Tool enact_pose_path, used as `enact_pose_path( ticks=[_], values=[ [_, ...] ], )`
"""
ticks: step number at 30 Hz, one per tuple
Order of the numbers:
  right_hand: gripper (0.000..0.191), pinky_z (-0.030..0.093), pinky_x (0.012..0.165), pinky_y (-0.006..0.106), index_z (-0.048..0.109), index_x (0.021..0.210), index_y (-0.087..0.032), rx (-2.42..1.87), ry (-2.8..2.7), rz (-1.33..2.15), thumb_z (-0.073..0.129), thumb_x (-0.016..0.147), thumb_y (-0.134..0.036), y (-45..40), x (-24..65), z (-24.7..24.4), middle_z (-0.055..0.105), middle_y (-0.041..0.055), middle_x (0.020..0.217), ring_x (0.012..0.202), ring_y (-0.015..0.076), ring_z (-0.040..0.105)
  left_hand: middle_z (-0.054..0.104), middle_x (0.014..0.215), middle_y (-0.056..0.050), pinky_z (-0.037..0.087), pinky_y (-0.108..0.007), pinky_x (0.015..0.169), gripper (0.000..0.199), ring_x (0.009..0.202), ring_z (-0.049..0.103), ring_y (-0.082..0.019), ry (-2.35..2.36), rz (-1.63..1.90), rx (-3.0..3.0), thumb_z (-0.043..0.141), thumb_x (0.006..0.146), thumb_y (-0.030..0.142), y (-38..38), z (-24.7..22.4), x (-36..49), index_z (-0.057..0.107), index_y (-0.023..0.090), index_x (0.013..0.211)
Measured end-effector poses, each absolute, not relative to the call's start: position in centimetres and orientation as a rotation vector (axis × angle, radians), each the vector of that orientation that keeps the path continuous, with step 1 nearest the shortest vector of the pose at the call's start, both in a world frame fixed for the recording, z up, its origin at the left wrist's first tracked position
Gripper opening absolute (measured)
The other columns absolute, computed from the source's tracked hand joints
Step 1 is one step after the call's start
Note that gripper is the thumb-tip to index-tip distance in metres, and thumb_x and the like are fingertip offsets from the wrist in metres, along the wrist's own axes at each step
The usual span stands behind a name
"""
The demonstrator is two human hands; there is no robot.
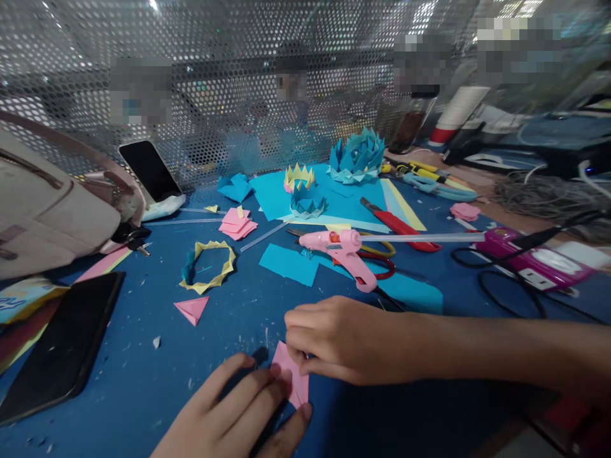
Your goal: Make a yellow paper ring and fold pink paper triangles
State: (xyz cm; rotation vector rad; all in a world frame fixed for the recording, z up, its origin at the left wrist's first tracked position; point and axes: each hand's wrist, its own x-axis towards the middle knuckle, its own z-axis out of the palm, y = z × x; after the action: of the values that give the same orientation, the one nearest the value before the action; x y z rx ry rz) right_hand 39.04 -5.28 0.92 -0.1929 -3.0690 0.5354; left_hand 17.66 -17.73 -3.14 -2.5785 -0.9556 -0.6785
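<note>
A small piece of pink paper (pixel 288 369) with crease lines lies on the blue table between my hands. My left hand (pixel 238 407) rests with its fingers apart, the fingertips touching the paper's left and lower edges. From the right, my right hand (pixel 329 340) reaches over with curled fingers, pinching the paper's right upper side. A folded pink triangle (pixel 192 310) lies to the upper left, below a yellow zigzag paper ring (pixel 220 277). Beyond my right hand is a pink glue gun (pixel 340 245) with a clear stick in its back.
Blue paper flowers (pixel 357 158), a yellow paper crown (pixel 300 175) and pink squares (pixel 237 222) stand farther back. Red-handled scissors (pixel 386 267) lie under the glue gun. A dark phone (pixel 60 343) and a bag (pixel 52 197) are left, a purple power strip (pixel 539 257) right.
</note>
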Motion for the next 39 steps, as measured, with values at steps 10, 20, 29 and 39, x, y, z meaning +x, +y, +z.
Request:
enact_pose_path(
  ticks=[10, 20, 29, 39],
  values=[
    [0.017, 0.039, 0.066, 0.026, 0.059, 0.090, -0.015, -0.190, -3.066, 0.508, 0.054, 0.101, -0.027, -5.3, 39.1, 0.9, 0.055, 0.0014, 0.087, 0.074, 0.0143, 0.048, 0.076, 0.096, 0.003, 0.023, -0.037, 0.120, 0.027, 0.096, 0.066, -0.013, -1.000, -0.738, -2.593, 0.052, 0.101, 0.021, -17.6, -3.0, 18.3, 0.074, 0.032, 0.111],
    [0.017, 0.038, 0.067, 0.025, 0.060, 0.090, -0.015, -0.188, -3.023, 0.547, 0.054, 0.101, -0.027, -5.4, 39.2, 0.7, 0.057, 0.0018, 0.088, 0.077, 0.0143, 0.051, 0.076, 0.104, 0.000, 0.021, -0.038, 0.122, 0.030, 0.100, 0.066, -0.015, -0.926, -0.727, -2.739, 0.050, 0.103, 0.036, -17.3, -2.5, 17.1, 0.071, 0.020, 0.119],
    [0.018, 0.039, 0.068, 0.025, 0.060, 0.092, -0.014, -0.171, -3.045, 0.521, 0.052, 0.102, -0.027, -5.3, 39.1, 0.8, 0.056, 0.0020, 0.088, 0.077, 0.0142, 0.050, 0.076, 0.110, 0.001, 0.011, -0.044, 0.125, 0.035, 0.105, 0.066, -0.016, -0.885, -0.567, -2.691, 0.039, 0.105, 0.024, -17.8, -2.1, 16.9, 0.064, 0.030, 0.130],
    [0.017, 0.039, 0.068, 0.024, 0.059, 0.092, -0.015, -0.191, -3.068, 0.544, 0.051, 0.102, -0.026, -5.4, 39.1, 1.1, 0.057, 0.0023, 0.089, 0.076, 0.0141, 0.050, 0.077, 0.105, 0.003, 0.010, -0.044, 0.125, 0.037, 0.102, 0.066, -0.015, -0.857, -0.559, -2.663, 0.040, 0.103, 0.018, -17.7, -2.1, 17.2, 0.071, 0.031, 0.116]
  ],
)
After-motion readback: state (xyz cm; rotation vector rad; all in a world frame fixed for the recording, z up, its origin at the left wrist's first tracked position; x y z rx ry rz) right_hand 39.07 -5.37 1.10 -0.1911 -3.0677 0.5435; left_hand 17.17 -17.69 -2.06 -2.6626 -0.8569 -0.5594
